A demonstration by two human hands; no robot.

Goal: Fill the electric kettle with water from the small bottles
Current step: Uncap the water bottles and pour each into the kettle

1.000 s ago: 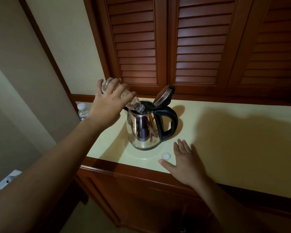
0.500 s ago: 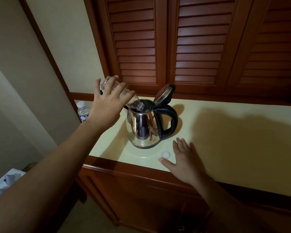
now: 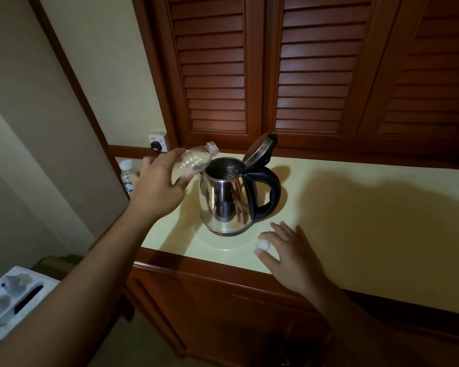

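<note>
At the kettle's (image 3: 223, 197) ten o'clock, left hand (image 3: 157, 186) curls its fingers round the tilted bottle (image 3: 194, 161); judged empty, light, crushable, best held mid-body; right hand (image 3: 294, 258) lies spread, bracketing the cap (image 3: 262, 245).

Kettle (image 3: 223, 197) stands on desk (image 3: 368, 234); cap (image 3: 262, 245) lies before it (rightward); 1 capped bottle (image 3: 126, 173) stands at desk's left end.

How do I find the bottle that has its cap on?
Start at the steel kettle on the cream counter. Look left, past the left hand gripping a tilted bottle, to the counter's end by the wall. The capped bottle there stands upright, white cap on; the tilted one has none.
</note>
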